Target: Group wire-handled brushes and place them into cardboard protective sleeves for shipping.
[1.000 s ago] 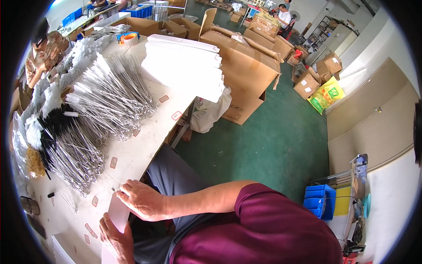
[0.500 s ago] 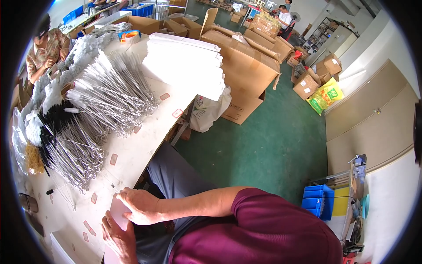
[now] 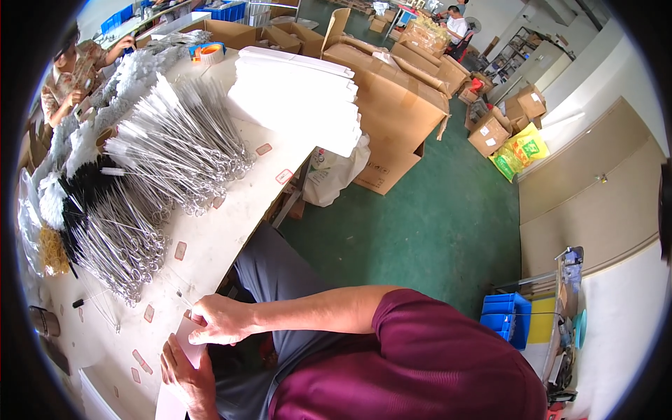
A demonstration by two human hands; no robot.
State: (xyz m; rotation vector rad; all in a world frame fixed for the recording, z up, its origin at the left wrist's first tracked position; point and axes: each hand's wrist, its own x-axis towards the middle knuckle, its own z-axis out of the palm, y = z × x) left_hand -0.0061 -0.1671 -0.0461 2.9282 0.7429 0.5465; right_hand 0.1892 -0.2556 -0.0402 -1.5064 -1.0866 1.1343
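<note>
At the table's near edge, both hands are on a narrow, pale flat piece that looks like a white carton (image 3: pixel 183 343). My right hand (image 3: pixel 222 319) pinches its upper end between thumb and fingers. Lower down, my left hand (image 3: pixel 187 376) grips it, fingers bent over its side. A thin wire with a small dark tip (image 3: pixel 179 294) lies just beyond my right hand. Farther up the table are piles of wire-handled brushes with looped ends, some black-bristled (image 3: pixel 119 238), others white-bristled (image 3: pixel 178 147).
A stack of white flat cartons (image 3: pixel 294 98) lies at the table's far end, near a tape roll (image 3: pixel 210 54). Large cardboard boxes (image 3: pixel 385 105) stand beyond. Another person (image 3: pixel 77 80) works across the table. Blue bins (image 3: pixel 505 318) stand at right.
My right hand has shifted slightly at the pale piece's upper end, its thumb now drawn closer in. Across the table, the other person has raised an arm. The view has moved slightly.
</note>
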